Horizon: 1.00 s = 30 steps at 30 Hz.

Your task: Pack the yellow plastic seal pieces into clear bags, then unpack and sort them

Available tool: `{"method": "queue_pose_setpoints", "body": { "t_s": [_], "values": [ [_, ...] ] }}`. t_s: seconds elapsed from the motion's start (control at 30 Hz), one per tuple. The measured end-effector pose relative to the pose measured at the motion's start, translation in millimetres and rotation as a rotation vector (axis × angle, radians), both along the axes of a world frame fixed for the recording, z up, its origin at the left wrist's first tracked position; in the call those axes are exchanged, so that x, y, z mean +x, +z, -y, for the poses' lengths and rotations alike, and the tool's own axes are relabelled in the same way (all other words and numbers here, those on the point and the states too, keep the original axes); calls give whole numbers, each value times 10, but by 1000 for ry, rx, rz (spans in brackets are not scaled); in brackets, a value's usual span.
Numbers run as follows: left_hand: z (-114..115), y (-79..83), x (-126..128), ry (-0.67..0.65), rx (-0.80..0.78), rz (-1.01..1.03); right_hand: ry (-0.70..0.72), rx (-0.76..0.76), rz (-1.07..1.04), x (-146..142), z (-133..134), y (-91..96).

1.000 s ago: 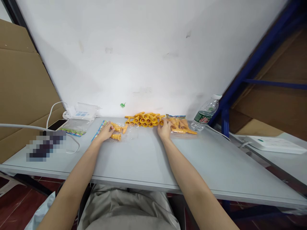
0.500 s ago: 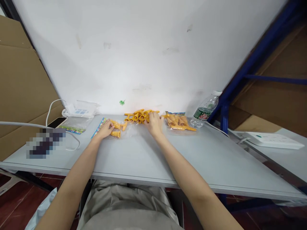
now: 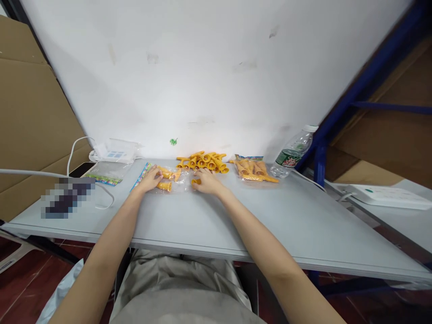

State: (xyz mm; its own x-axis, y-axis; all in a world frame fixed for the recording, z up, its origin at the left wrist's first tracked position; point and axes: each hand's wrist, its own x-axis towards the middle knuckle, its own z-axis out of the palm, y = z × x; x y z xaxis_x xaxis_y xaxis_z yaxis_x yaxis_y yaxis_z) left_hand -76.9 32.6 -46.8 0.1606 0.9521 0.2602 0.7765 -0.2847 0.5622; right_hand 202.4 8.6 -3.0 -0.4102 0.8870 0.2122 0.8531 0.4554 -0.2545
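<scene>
Forearms (image 3: pixel 118 229) reach forward, left hand (image 3: pixel 149 180) palm down, right hand (image 3: pixel 207 182) curled

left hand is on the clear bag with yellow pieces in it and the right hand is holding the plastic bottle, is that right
Not quite: the right hand has a loose yellow piece at its fingers, while the plastic bottle is apart, farther right. The head view shows this. The left hand is indeed on the clear bag with yellow pieces in it.
</scene>
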Motion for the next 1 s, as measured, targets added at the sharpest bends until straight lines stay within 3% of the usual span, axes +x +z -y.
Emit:
{"method": "queue_pose_setpoints", "body": {
  "t_s": [0.2, 0.3, 0.47, 0.7, 1.0],
  "values": [
    [-13, -13, -15, -22, -2, 39, 4, -169, -7, 190, -94, 101],
    [-31, -31, -22, -30, -3, 71, -42, -258, 105, 274, -83, 150],
    [-57, -68, -32, -27, 5, 118, -143, -130, 272, 281, -39, 140],
    [-72, -71, -38, -35, -3, 129, 36, -48, 164, 71, 0, 130],
    [-74, -64, -32, -44, 21, 149, 155, -261, 20, 237, 8, 279]
  ]
}}
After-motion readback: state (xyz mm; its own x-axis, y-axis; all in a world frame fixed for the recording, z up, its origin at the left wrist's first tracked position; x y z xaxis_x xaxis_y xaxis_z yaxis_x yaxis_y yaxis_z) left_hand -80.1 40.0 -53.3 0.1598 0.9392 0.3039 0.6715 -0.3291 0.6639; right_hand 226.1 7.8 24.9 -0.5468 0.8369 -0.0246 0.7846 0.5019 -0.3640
